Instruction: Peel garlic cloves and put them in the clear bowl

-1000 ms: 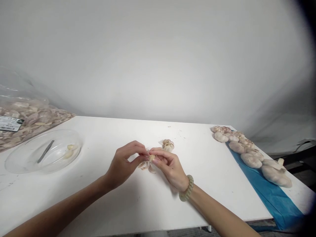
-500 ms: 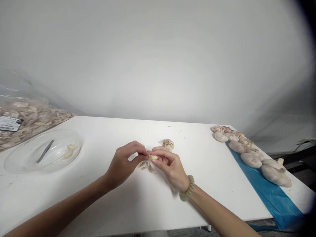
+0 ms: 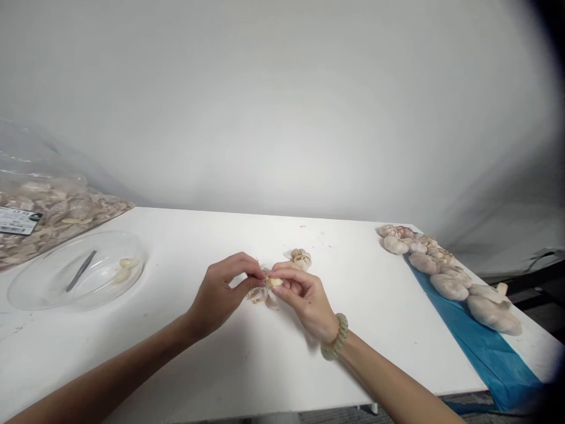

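Note:
A pale yellow garlic clove (image 3: 274,282) is held between the thumb and fingers of my right hand (image 3: 308,299), which has a green bead bracelet at its wrist. My left hand (image 3: 225,290) pinches at the clove's left end, thumb and forefinger pressed together; whether they grip the clove itself or its skin is too small to tell. Papery garlic skins (image 3: 260,295) lie on the table just beneath the fingers. Right behind my right hand sits a partly opened garlic bulb (image 3: 301,258) with its cloves showing.
On the left, a clear plastic bowl (image 3: 26,294) holds a grey knife-like tool (image 3: 81,271) and peeled cloves (image 3: 125,262). Behind it lies a large clear bag of garlic skins (image 3: 66,206). Several whole garlic bulbs (image 3: 449,285) line the table's right side, partly on a blue sheet (image 3: 477,347).
Both hands stay nearly in place at the clove. The clove has turned slightly between the fingers, showing a little more of its pale side.

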`<state>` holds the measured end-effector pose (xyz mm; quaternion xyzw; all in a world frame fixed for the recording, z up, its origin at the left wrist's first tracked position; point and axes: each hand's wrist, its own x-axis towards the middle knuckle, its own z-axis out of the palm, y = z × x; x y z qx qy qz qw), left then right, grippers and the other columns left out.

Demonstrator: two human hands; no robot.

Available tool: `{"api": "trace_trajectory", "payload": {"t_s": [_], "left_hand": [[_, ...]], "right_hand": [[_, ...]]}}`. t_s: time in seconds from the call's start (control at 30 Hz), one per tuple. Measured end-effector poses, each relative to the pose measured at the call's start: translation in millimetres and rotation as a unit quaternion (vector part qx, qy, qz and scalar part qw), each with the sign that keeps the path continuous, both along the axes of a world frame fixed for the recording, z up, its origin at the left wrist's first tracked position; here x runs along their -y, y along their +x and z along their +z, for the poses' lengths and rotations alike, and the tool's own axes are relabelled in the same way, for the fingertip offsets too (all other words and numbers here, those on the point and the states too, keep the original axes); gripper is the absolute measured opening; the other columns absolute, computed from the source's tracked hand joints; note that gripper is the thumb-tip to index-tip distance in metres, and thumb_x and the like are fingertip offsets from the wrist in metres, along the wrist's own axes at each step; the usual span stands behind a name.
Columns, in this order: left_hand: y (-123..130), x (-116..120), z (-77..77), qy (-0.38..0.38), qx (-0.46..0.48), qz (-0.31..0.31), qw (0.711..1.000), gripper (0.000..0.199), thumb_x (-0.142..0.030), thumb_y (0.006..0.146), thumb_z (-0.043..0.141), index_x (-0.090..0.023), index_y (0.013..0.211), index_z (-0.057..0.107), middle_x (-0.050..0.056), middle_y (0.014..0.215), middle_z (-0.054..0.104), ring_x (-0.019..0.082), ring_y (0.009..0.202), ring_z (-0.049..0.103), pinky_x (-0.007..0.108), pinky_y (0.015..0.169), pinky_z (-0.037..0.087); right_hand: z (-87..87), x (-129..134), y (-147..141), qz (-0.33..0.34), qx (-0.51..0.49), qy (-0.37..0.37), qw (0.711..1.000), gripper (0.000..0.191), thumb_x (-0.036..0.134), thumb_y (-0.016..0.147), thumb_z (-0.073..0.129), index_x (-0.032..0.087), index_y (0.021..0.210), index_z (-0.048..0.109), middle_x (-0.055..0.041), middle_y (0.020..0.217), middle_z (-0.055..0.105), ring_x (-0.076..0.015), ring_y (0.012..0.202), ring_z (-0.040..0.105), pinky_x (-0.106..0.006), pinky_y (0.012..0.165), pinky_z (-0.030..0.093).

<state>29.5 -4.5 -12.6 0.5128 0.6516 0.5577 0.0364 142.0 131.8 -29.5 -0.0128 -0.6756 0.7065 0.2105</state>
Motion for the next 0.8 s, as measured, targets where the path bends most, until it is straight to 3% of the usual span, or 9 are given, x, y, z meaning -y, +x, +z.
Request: {"api": "trace_trajectory", "payload": {"t_s": [0.27, 0.57, 0.8], "left_hand": [[-0.8, -0.3, -0.1, -0.002, 0.01, -0.003, 1.0, 0.011, -0.008, 0.077, 0.059, -0.017, 0.072, 0.063, 0.001, 0.074, 0.061, 0.011, 0.07, 0.057, 0.022, 0.064, 0.045], [0.9, 0.4, 0.0, 0.001, -0.009, -0.002, 1.0, 0.011, -0.006, 0.077, 0.058, -0.016, 0.072, 0.06, 0.0, 0.074, 0.059, 0.01, 0.07, 0.055, 0.021, 0.065, 0.044], [0.1, 0.3, -1.5, 0.01, -0.013, -0.006, 1.0, 0.01, -0.007, 0.077, 0.059, -0.016, 0.076, 0.062, 0.001, 0.076, 0.06, 0.01, 0.072, 0.056, 0.021, 0.066, 0.045]], "right_hand": [[1.3, -0.2, -0.1, -0.007, -0.004, 0.007, 1.0, 0.016, 0.022, 0.075, 0.065, 0.027, 0.089, 0.069, -0.0035, 0.096, 0.057, -0.0145, 0.079, 0.053, -0.029, 0.066, 0.046], [-1.3, -0.8, -0.5, -0.006, -0.009, -0.001, 1.0, 0.015, 0.021, 0.075, 0.065, 0.026, 0.088, 0.069, -0.0032, 0.094, 0.057, -0.0106, 0.067, 0.049, -0.025, 0.056, 0.043], [-1.8, -0.9, -0.6, -0.002, -0.015, 0.003, 1.0, 0.016, 0.018, 0.075, 0.065, 0.026, 0.089, 0.069, -0.0029, 0.094, 0.057, -0.0112, 0.072, 0.05, -0.025, 0.06, 0.043]]}}
